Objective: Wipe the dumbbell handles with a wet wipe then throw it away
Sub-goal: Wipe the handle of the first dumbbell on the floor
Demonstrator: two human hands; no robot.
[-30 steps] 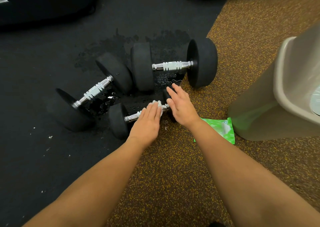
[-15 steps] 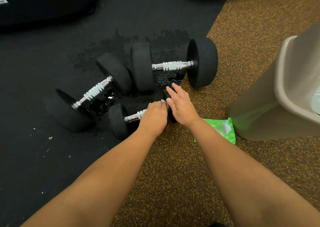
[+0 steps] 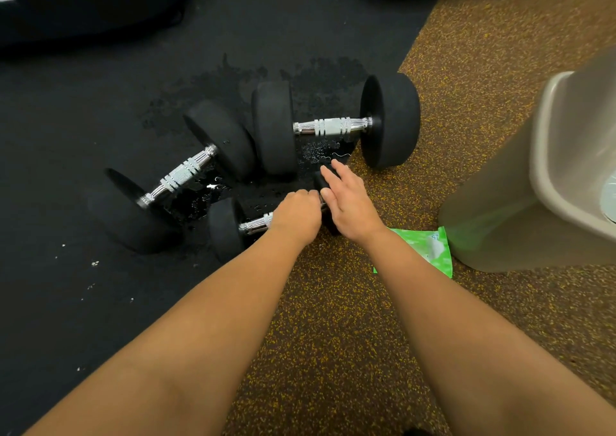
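Note:
Three black dumbbells with chrome handles lie on the floor. The small near dumbbell (image 3: 226,227) has my left hand (image 3: 296,215) curled around its handle; the wet wipe is hidden under that hand. My right hand (image 3: 350,199) rests flat on this dumbbell's right end weight, fingers spread. A larger dumbbell (image 3: 331,126) lies behind, and another (image 3: 181,177) lies at an angle to the left. A green wet wipe pack (image 3: 423,247) lies on the floor by my right forearm.
A beige trash bin (image 3: 540,182) stands at the right, its open rim facing me. Wet patches and droplets darken the black mat (image 3: 100,109) around the dumbbells. Brown speckled flooring (image 3: 333,352) lies under my arms. Dark equipment sits along the top edge.
My left hand went from lying flat on the small dumbbell's handle with the white wipe showing to curled around the handle, hiding the wipe. The right hand stayed put.

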